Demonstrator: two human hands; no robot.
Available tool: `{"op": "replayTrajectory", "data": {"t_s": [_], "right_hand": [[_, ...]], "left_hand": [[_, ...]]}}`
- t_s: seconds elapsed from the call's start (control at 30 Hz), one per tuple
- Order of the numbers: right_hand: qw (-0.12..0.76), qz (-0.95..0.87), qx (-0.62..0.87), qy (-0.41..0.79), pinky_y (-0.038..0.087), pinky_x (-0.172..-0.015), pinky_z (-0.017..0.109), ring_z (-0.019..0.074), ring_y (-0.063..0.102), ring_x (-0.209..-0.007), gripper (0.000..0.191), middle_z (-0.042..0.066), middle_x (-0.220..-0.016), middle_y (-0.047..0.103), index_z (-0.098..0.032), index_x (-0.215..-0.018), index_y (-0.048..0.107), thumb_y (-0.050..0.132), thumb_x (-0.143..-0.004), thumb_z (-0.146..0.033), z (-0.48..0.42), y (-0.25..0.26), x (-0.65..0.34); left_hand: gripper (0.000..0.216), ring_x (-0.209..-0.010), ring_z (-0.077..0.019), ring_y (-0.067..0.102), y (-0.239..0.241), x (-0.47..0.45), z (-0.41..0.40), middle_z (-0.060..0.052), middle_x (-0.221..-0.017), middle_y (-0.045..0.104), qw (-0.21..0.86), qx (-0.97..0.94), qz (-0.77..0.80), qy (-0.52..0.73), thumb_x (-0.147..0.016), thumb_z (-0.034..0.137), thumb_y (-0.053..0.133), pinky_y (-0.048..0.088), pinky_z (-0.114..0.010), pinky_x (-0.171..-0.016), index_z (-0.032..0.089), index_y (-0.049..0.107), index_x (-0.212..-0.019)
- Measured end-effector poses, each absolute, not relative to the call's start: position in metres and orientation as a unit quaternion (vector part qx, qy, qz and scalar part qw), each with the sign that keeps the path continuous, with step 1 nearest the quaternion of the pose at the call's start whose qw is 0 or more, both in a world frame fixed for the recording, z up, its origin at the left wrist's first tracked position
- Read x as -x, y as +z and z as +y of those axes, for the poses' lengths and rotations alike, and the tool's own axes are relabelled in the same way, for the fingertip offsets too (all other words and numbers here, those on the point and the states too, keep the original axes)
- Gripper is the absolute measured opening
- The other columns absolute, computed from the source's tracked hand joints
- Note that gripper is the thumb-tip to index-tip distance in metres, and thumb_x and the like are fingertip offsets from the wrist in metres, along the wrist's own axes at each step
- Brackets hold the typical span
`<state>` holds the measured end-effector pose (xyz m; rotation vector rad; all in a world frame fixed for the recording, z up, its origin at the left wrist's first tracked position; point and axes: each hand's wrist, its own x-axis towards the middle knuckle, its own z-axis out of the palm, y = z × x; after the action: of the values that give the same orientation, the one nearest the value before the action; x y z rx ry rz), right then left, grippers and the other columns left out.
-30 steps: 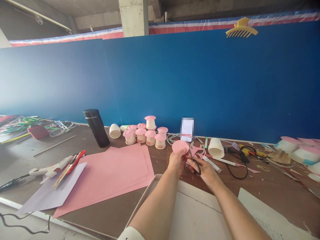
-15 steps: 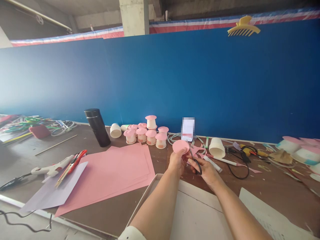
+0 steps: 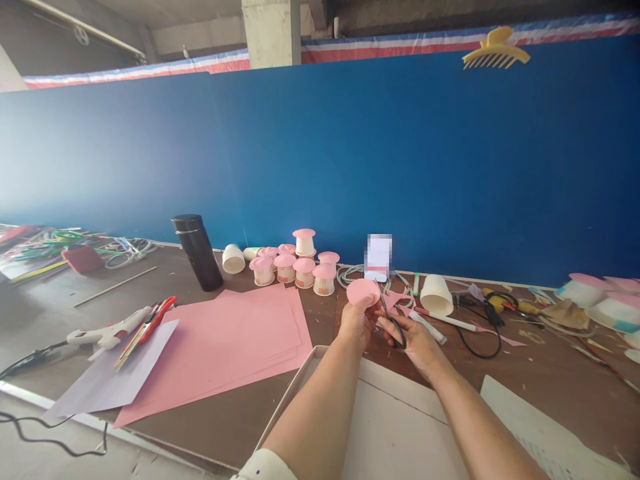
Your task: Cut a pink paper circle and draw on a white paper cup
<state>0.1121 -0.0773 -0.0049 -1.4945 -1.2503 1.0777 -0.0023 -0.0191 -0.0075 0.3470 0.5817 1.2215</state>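
Note:
Near the middle of the table my left hand [image 3: 358, 323] pinches a round pink paper disc [image 3: 363, 292], its flat face toward me. My right hand [image 3: 411, 340] is closed round the black handles of a pair of scissors [image 3: 399, 333]. The blades point up and away, right beside the disc's right edge; whether they touch the paper I cannot tell. Pink paper scraps [image 3: 400, 299] lie just beyond my hands. Several small paper cups with pink paper tops [image 3: 305, 272] stand grouped to the left, one stacked above the others.
Left of my arms lie pink sheets [image 3: 235, 333], a utility knife [image 3: 145, 332] and a glue gun [image 3: 110, 331]. A black flask [image 3: 197, 253] stands behind them. To the right are a white cup [image 3: 437, 295], a marker [image 3: 445, 319] and cables. A shallow white box [image 3: 395, 427] lies under my forearms.
The view has shifted slightly, so everything sits a little further right. My hands keep nearly the same hold on the disc and scissors.

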Motion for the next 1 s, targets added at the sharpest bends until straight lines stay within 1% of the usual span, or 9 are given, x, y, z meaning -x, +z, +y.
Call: {"op": "replayTrajectory", "data": {"t_s": [0.23, 0.5, 0.77, 1.0], "right_hand": [[0.432, -0.509, 0.614, 0.421, 0.040, -0.055, 0.028, 0.0176, 0.056, -0.062, 0.058, 0.002, -0.067, 0.062, -0.021, -0.107, 0.075, 0.071, -0.067, -0.063, -0.0786, -0.0038, -0.1117], [0.441, -0.507, 0.596, 0.440, 0.038, -0.053, 0.025, 0.0144, 0.052, -0.059, 0.056, 0.000, -0.063, 0.059, -0.021, -0.107, 0.075, 0.074, -0.066, -0.059, -0.0801, -0.0015, -0.1100], [0.432, -0.515, 0.606, 0.424, 0.037, -0.053, 0.027, 0.0157, 0.053, -0.059, 0.062, 0.001, -0.065, 0.059, -0.019, -0.110, 0.074, 0.069, -0.068, -0.065, -0.0814, -0.0004, -0.1083], [0.425, -0.523, 0.608, 0.420, 0.037, -0.053, 0.026, 0.0153, 0.052, -0.059, 0.060, 0.001, -0.065, 0.059, -0.020, -0.109, 0.074, 0.069, -0.069, -0.064, -0.0828, 0.0019, -0.1080]], "left_hand": [[0.026, -0.059, -0.0141, 0.060, -0.0091, 0.0022, -0.0180, -0.008, -0.069, 0.064, 0.764, -0.162, 0.274, 0.562, -0.067, 0.014, 0.071, 0.046, -0.023, -0.053, 0.007, 0.063, -0.091], [0.028, -0.062, -0.0144, 0.061, -0.0114, 0.0027, -0.0176, -0.008, -0.070, 0.065, 0.763, -0.163, 0.273, 0.563, -0.067, 0.014, 0.071, 0.046, -0.023, -0.055, 0.008, 0.062, -0.094], [0.029, -0.061, -0.0142, 0.062, -0.0113, 0.0019, -0.0182, -0.008, -0.071, 0.065, 0.753, -0.161, 0.279, 0.573, -0.068, 0.013, 0.071, 0.047, -0.023, -0.055, 0.008, 0.062, -0.095], [0.031, -0.065, -0.0153, 0.065, -0.0123, 0.0020, -0.0164, -0.010, -0.078, 0.068, 0.746, -0.151, 0.296, 0.577, -0.066, 0.012, 0.075, 0.051, -0.024, -0.058, 0.009, 0.062, -0.094]]}}
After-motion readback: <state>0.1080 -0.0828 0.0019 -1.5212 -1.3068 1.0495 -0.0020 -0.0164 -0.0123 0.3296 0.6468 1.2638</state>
